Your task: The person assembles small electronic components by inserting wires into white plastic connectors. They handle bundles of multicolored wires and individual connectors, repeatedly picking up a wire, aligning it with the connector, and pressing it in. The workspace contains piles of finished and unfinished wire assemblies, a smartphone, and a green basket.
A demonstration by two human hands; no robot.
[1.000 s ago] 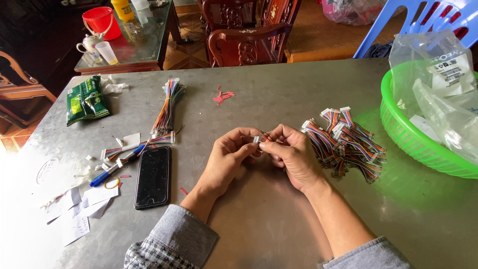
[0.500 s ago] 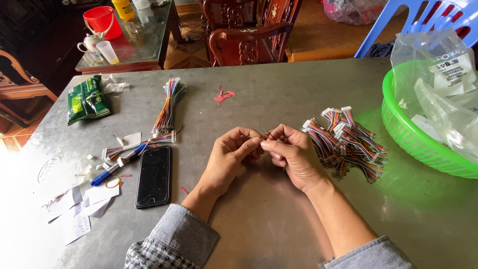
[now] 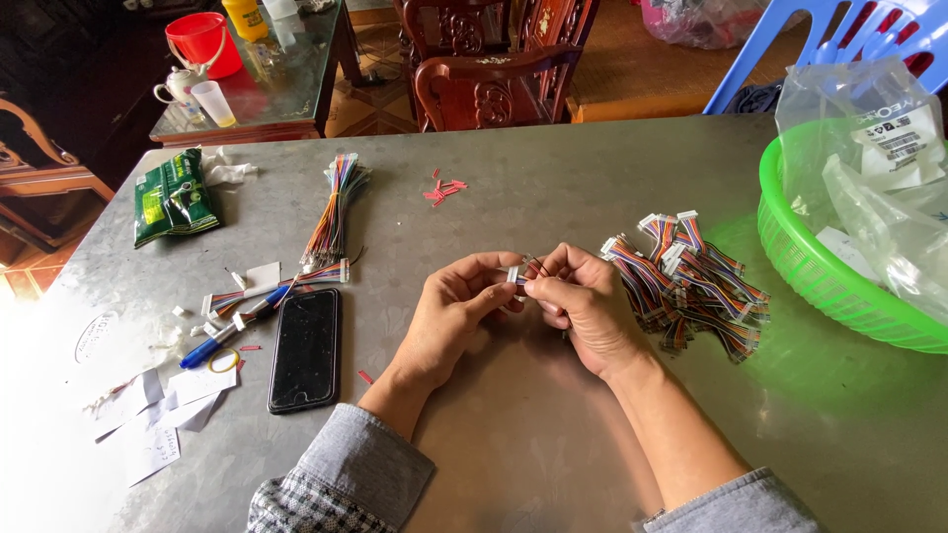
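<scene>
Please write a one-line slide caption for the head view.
Both hands pinch a small white connector over a metal table, beside a wire pile.

Both forearms come in from the near edge and angle toward each other, grey sleeves pushed back from the wrists. The left hand (image 3: 456, 308) is turned palm-inward, fingers curled, thumb and forefinger pinched together at the tips. The right hand (image 3: 585, 304) faces it, knuckles up, fingers bent tight, its own pinch meeting the left's. The fingertips of both touch in the middle, just above the surface.
</scene>
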